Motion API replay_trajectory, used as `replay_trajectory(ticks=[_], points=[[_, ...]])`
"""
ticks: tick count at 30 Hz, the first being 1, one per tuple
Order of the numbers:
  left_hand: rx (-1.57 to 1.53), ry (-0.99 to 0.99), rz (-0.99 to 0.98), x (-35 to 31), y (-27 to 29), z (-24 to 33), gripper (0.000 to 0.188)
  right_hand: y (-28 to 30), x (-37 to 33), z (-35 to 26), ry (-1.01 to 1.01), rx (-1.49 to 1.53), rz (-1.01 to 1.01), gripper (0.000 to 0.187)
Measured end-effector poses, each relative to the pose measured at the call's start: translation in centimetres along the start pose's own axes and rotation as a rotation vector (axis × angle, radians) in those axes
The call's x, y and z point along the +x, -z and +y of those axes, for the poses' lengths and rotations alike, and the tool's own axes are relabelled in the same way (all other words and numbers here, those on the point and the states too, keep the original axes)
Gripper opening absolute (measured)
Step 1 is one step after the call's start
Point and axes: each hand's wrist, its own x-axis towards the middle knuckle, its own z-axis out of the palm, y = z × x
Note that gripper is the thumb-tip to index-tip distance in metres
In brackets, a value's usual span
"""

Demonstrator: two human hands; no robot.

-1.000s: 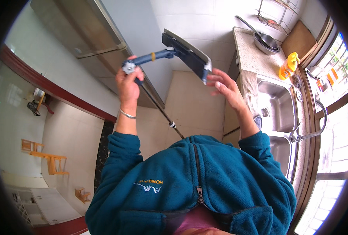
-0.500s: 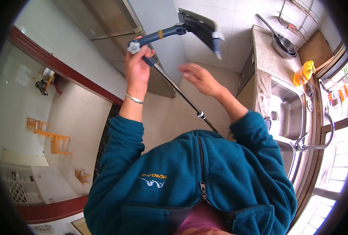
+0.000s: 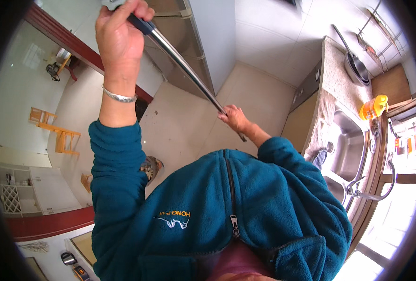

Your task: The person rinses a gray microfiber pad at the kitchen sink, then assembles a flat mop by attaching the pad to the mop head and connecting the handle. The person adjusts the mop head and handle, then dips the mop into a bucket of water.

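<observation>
Our right hand [image 3: 236,118], free in the air half a second ago, has now closed on the flat-headed pole tool [image 3: 184,67], gripping it low on the metal shaft, just off centre toward 1 o'clock. Our left hand [image 3: 122,40] has risen to 11 o'clock and is wrapped around the dark-blue sleeve [image 3: 142,24], just below the pale knob [image 3: 112,3] at the top edge. The tool slants from there past the centre, its visible lower tip near 3 o'clock.

Its flat head has nearly left our view: a dark corner [image 3: 291,2] at 1 o'clock is probably all that shows. We judge that two spread holds steady the pole better than one did, though the head's angle is hard to check. The sink [image 3: 351,140] lies at 3 o'clock, apart from the tool.
</observation>
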Motion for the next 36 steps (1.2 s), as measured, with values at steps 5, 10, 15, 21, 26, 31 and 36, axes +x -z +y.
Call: replay_trajectory(ticks=[5,10,15,21,26,31,36], points=[[0.126,-0.115,0.133,2.1,1.5,2.1,0.007,2.0,-0.9,3.4,0.177,-0.249,-0.208,0.043],[0.119,-0.153,0.148,3.1,3.5,4.0,0.015,6.9,-4.0,7.3,-0.32,-0.319,-0.478,0.043],[0.138,0.03,-0.046,1.3,2.6,0.3,0.05,13.0,-13.0,9.5,-0.407,-0.842,0.091,0.044],[0.193,0.285,0.016,-0.2,1.5,-4.7,0.05,18.4,-30.5,12.4,-0.663,-0.03,1.053,0.033],[0.172,0.347,0.058,-1.0,1.3,-7.4,0.049,16.8,-39.0,11.8,-0.926,0.226,0.743,0.034],[0.101,0.327,-0.036,-1.8,-2.6,-9.6,0.043,10.2,-35.8,12.3,-0.981,-0.384,0.484,0.068],[-0.028,0.442,0.017,-3.0,-5.9,-11.2,0.043,18.4,-35.1,11.8,-0.987,0.077,0.916,0.033]])
